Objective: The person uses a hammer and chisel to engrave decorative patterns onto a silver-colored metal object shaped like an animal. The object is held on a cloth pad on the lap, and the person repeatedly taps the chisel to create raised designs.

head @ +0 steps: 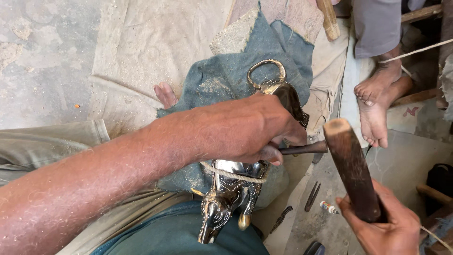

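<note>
Steadily braced: left hand (250,130) clenched around a thin dark metal punch (304,149), tip pressed to a shiny embossed metal animal figure (231,193) roped over blue denim cloth (226,82) for cushioning. Right hand (384,226) gripping a dark wooden mallet (354,174), head poised beside the punch's end.

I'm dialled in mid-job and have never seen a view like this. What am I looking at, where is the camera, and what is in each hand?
There is no machine here: one camera worn on the person's head looks down at their two bare hands. The left hand grips a thin dark punch-like tool laid against a shiny metal animal figure. A rope crosses the figure, which rests on a blue cloth over the lap. The right hand holds a dark wooden mallet beside the punch's end. Small tools lie on the floor. Another person's bare feet show top right.
</note>
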